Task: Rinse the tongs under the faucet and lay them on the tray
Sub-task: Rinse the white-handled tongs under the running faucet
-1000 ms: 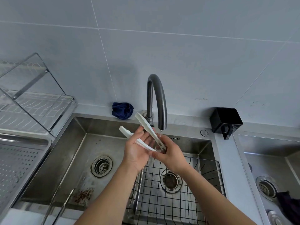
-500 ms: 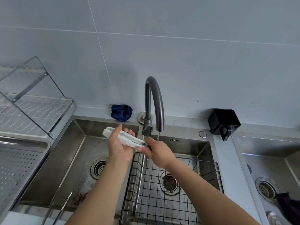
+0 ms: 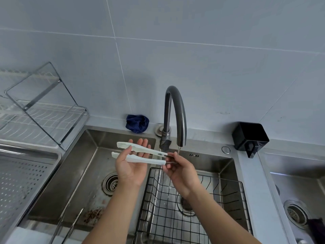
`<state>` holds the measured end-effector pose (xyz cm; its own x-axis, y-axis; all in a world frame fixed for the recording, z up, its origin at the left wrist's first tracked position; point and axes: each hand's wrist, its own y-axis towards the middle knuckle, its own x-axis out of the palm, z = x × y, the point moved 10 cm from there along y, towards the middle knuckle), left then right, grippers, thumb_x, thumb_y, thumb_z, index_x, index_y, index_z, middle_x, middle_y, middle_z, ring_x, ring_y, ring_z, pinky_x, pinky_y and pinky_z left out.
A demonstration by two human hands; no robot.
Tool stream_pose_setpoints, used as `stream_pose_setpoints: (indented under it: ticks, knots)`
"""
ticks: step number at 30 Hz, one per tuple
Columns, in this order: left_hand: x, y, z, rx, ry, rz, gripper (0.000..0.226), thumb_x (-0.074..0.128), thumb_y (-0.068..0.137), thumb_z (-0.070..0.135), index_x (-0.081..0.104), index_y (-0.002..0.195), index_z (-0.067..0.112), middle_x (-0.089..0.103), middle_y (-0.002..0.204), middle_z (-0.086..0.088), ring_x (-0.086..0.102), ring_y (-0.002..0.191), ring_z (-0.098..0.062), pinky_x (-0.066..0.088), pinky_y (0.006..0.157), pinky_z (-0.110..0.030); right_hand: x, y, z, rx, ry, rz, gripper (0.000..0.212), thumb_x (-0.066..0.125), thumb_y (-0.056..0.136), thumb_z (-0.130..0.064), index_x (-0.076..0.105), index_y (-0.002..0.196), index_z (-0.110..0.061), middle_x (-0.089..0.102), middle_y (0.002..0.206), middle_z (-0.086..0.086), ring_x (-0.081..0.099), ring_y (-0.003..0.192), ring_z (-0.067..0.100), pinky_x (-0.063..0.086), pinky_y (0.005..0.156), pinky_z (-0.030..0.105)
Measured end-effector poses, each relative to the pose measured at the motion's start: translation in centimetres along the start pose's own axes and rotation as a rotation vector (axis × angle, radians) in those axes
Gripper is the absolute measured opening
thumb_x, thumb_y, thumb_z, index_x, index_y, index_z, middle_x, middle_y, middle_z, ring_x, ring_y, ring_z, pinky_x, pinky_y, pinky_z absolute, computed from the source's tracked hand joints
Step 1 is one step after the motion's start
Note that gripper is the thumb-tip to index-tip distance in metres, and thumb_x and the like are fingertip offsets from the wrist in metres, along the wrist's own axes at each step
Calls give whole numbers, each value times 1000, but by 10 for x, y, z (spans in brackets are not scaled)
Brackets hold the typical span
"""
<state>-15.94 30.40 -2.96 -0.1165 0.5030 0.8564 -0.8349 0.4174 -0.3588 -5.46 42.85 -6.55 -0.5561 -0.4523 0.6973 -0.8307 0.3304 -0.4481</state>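
tongs (image 3: 151, 161) spread beside faucet (image 3: 182, 120) over steel sink (image 3: 84, 173); left hand (image 3: 131, 166) flat beneath, fingers straight; right hand (image 3: 181, 171) pinches metal end; perforated tray (image 3: 21, 182) left; grey tiled wall (image 3: 211, 67).

White tongs (image 3: 149, 161) over sink (image 3: 79, 166), beside faucet (image 3: 176, 106)
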Motion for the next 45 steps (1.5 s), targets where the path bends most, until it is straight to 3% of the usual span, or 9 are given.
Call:
stream_pose_setpoints:
  ticks: [3, 8, 16, 21, 24, 28, 35, 42, 45]
  knots:
    - [-3, 1, -6, -33, 9, 2, 40, 58, 87, 17, 59, 127, 11, 68, 126, -18, 67, 117, -39, 47, 105, -57, -6, -2, 2, 1, -162, 23, 25, 55, 105, -16, 69, 103, 4, 69, 83, 15, 62, 61, 19, 62, 68, 37]
    - [-5, -3, -41, -147, 141, 14, 46, 62, 83, 19, 62, 129, 9, 72, 120, -21, 69, 111, -39, 53, 97, -52, -3, -13, -35, -174, -1301, 125, 49, 44, 106, -51, 64, 88, -11, 68, 68, 5, 67, 46, 30, 58, 52, 41]
    - [-14, -4, -100, -358, 414, 104, 46, 76, 76, 33, 73, 114, 8, 76, 94, -14, 75, 88, -30, 61, 76, -42, 1, -29, -11, 27, -986, -208, 54, 91, 72, -33, 59, 113, -17, 73, 90, 2, 71, 73, 19, 60, 54, 32]
    - [-6, -8, -111, -374, 578, 56, 41, 76, 84, 37, 67, 116, 14, 77, 110, -14, 74, 103, -28, 60, 82, -40, -4, -29, -34, -165, -1318, -50, 26, 66, 82, -22, 55, 100, -36, 69, 81, 0, 64, 49, 13, 50, 39, 27]
    - [-9, -18, -123, -260, 775, 63, 37, 79, 83, 29, 67, 117, 19, 78, 108, -9, 74, 102, -24, 58, 88, -42, -4, -23, -50, -274, -1535, 103, 15, 60, 95, -27, 57, 108, -22, 71, 85, -1, 70, 66, 19, 62, 61, 41]
    - [5, -9, -106, -203, 806, 48, 41, 83, 79, 14, 63, 114, 8, 77, 105, -16, 73, 102, -36, 55, 97, -55, -2, -26, -44, -285, -1658, 20, 41, 55, 97, -32, 45, 134, -17, 73, 98, 5, 64, 72, 19, 48, 61, 32]
    - [28, 6, -88, -171, 555, 100, 45, 78, 83, 39, 66, 115, 9, 77, 95, -17, 75, 87, -34, 59, 66, -38, 22, -33, -62, -428, -1551, -17, 56, 60, 81, -44, 40, 134, -44, 70, 82, -10, 64, 67, 5, 47, 60, 22]
    - [10, 9, -72, -104, 673, 224, 41, 68, 81, -7, 56, 118, 9, 67, 90, -18, 68, 71, -27, 57, 61, -37, 15, -26, -41, -386, -2012, 14, 82, 68, 93, -34, 20, 159, -31, 69, 117, 9, 70, 98, 35, 55, 79, 39]
    - [18, 13, -71, -137, 417, 129, 55, 48, 82, -17, 56, 126, 14, 70, 88, -13, 70, 73, -23, 56, 72, -41, 18, -20, -32, -177, -1600, -165, 74, 71, 88, -18, 33, 150, -29, 73, 104, 9, 73, 76, 26, 58, 62, 34]
